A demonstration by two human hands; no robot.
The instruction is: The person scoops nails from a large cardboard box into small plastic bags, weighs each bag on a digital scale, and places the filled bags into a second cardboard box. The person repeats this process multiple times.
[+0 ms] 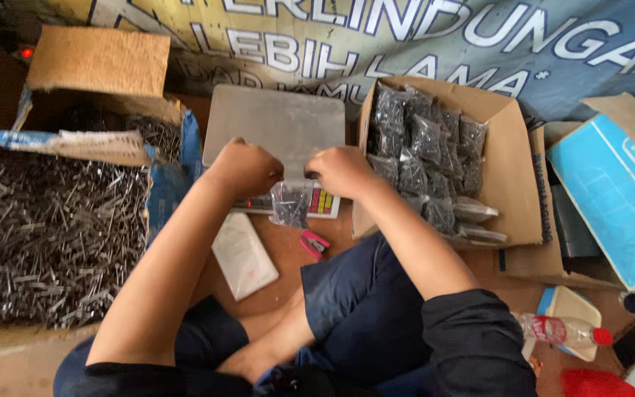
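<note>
Clear plastic bag of nails hangs vertical btwn both fists, left hand & right hand each pinched shut on its top edge, equally near, over the digital scale.

The floor is brown and bare in the middle. On it stands a big open carton of loose nails at the left, and behind it a grey weighing scale. At the right stands a cardboard box (it is filled with small bags of nails). A white packet and a pink stapler lie flat near the scale. A plastic bottle lies at the far right.
</note>
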